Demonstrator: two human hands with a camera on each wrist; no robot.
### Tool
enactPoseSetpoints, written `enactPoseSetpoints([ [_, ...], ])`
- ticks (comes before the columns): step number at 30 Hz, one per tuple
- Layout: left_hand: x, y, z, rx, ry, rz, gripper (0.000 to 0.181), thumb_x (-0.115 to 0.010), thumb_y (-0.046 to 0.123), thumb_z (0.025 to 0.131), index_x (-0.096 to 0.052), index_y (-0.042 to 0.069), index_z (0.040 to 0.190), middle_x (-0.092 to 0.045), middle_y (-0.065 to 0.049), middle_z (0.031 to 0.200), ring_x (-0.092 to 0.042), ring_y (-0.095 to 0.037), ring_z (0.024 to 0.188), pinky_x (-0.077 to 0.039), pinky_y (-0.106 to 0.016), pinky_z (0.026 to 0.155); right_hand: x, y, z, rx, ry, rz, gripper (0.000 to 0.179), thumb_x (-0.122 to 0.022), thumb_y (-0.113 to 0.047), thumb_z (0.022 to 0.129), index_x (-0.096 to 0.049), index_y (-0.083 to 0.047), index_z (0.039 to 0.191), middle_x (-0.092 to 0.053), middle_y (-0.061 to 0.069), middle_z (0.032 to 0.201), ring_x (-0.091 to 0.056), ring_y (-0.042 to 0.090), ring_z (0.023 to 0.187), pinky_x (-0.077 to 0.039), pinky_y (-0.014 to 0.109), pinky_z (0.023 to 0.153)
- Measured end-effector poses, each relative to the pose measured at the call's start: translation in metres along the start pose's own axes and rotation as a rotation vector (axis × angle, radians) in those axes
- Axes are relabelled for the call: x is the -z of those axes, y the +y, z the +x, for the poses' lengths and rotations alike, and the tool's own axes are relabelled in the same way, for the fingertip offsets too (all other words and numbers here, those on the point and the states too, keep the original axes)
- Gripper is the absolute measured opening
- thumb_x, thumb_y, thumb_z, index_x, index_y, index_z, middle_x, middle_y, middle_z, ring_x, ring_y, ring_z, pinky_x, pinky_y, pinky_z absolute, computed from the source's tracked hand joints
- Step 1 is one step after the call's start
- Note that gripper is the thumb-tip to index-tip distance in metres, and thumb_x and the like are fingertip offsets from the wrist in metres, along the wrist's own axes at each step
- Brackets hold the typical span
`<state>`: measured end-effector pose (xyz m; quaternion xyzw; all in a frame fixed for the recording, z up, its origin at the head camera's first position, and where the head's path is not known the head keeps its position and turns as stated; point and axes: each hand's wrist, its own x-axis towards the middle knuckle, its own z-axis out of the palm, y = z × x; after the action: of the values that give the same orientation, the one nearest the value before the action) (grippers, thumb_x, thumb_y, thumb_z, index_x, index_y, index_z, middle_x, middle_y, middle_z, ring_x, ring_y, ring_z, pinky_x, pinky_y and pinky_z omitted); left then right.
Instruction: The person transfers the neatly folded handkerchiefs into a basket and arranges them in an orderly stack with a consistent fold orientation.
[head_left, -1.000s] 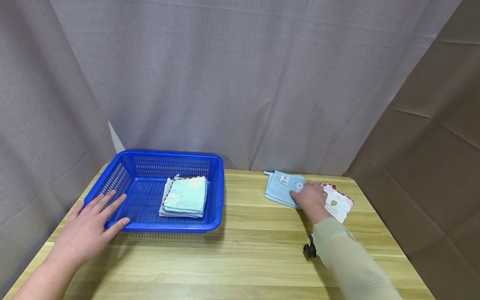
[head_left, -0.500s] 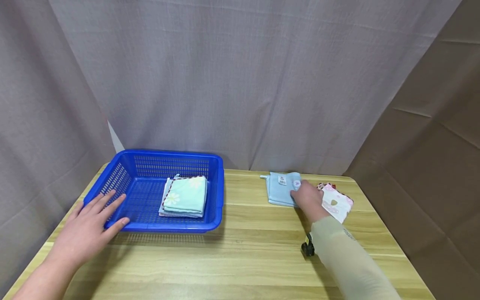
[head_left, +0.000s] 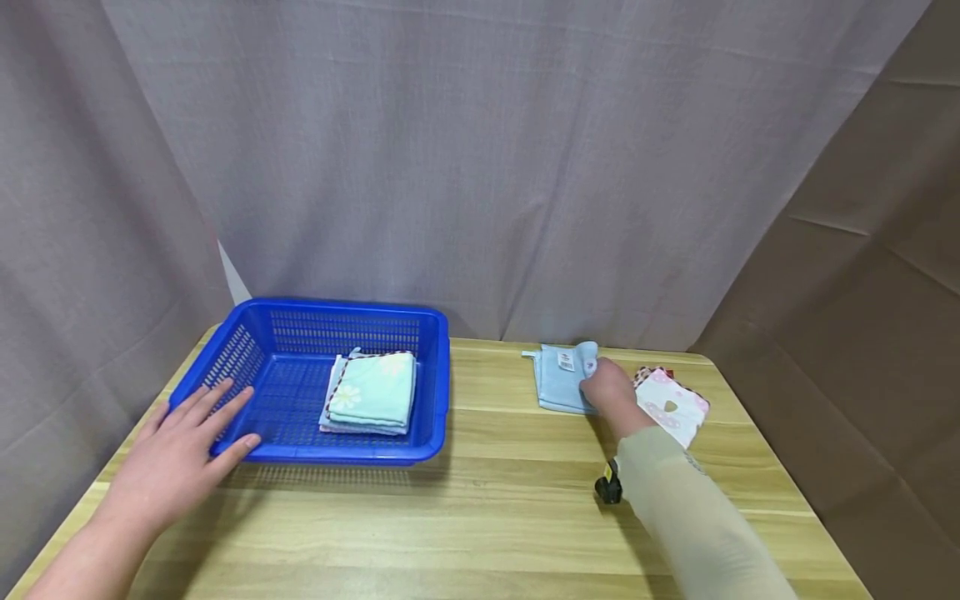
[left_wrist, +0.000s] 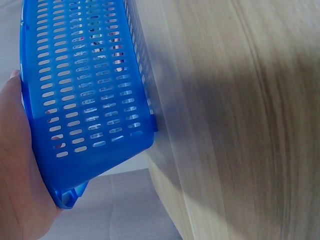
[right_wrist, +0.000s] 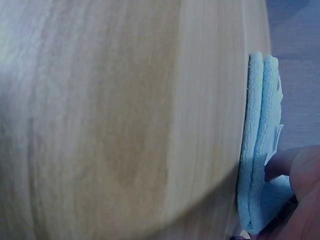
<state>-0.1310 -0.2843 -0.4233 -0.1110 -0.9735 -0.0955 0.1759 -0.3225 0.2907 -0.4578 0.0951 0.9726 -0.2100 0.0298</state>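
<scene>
My left hand [head_left: 176,462] rests on the front left corner of a blue plastic basket [head_left: 442,400], fingers spread and fairly straight over its rim. Inside the basket lies a stack of folded towels, topped by a mint-green towel [head_left: 375,387] with white flowers. My right hand [head_left: 611,392] grips the right side of a folded light blue towel [head_left: 558,387] lying near the table's back edge. That side bends upward at the hand. In the right wrist view the thumb [right_wrist: 282,162] lies against the towel's upper face; the other fingers are mostly hidden.
A white and pink towel [head_left: 678,408] lies just right of my right hand, partly over a checkered cloth [head_left: 647,375]. A small black device [head_left: 609,485] hangs at the right wrist. The wooden table [head_left: 465,533] ends at a grey curtain [head_left: 420,167].
The light blue towel has straightened and shifted slightly, and its right side now bends upward in my right hand. That hand has moved a little left. My left hand stays on the basket.
</scene>
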Motion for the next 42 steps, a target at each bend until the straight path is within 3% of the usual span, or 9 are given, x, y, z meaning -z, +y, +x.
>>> enactPoseSetpoints([
  [11, 0.000, 0.001, 0.000, -0.004, 0.007, -0.006, 0.065, -0.058, 0.051, 0.097, -0.042, 0.020, 0.152, -0.041, -0.020, 0.151, -0.036, -0.050, 0.136, 0.002, -0.060, 0.118, -0.006, 0.004, 0.001, 0.040, 0.044, 0.013, 0.045, -0.049, -0.011, 0.091, -0.049, 0.007, 0.132, -0.058, 0.028, 0.123, -0.056, 0.042, 0.108, -0.046, 0.057, 0.093],
  [17, 0.000, 0.001, 0.000, -0.007, 0.008, -0.002, 0.065, -0.058, 0.051, 0.097, -0.042, 0.020, 0.152, -0.042, -0.020, 0.151, -0.037, -0.050, 0.135, 0.003, -0.059, 0.118, -0.008, 0.004, -0.002, 0.008, 0.075, 0.064, 0.042, -0.046, -0.015, 0.092, -0.050, 0.005, 0.129, -0.059, 0.026, 0.121, -0.056, 0.041, 0.106, -0.045, 0.057, 0.093],
  [25, 0.000, 0.000, -0.001, 0.001, -0.005, 0.002, 0.065, -0.057, 0.052, 0.097, -0.042, 0.020, 0.152, -0.041, -0.021, 0.151, -0.036, -0.050, 0.136, 0.005, -0.058, 0.119, -0.007, 0.002, -0.010, 0.008, 0.104, 0.132, 0.052, -0.042, -0.020, 0.095, -0.042, 0.005, 0.140, -0.053, 0.029, 0.134, -0.052, 0.046, 0.120, -0.042, 0.058, 0.099],
  [35, 0.001, 0.001, 0.000, -0.005, -0.002, 0.006, 0.065, -0.057, 0.052, 0.097, -0.043, 0.019, 0.151, -0.042, -0.020, 0.150, -0.038, -0.050, 0.134, 0.005, -0.058, 0.119, -0.006, -0.002, -0.018, 0.027, 0.146, 0.237, 0.053, -0.043, -0.020, 0.097, -0.041, -0.002, 0.147, -0.049, 0.025, 0.144, -0.047, 0.043, 0.129, -0.037, 0.056, 0.106],
  [42, 0.001, 0.001, 0.000, -0.012, 0.008, 0.004, 0.065, -0.057, 0.051, 0.097, -0.043, 0.020, 0.152, -0.043, -0.021, 0.150, -0.038, -0.050, 0.134, 0.005, -0.058, 0.119, -0.008, -0.003, -0.026, 0.033, 0.198, 0.329, 0.049, -0.046, -0.020, 0.096, -0.048, -0.008, 0.144, -0.054, 0.022, 0.140, -0.051, 0.042, 0.125, -0.040, 0.055, 0.103],
])
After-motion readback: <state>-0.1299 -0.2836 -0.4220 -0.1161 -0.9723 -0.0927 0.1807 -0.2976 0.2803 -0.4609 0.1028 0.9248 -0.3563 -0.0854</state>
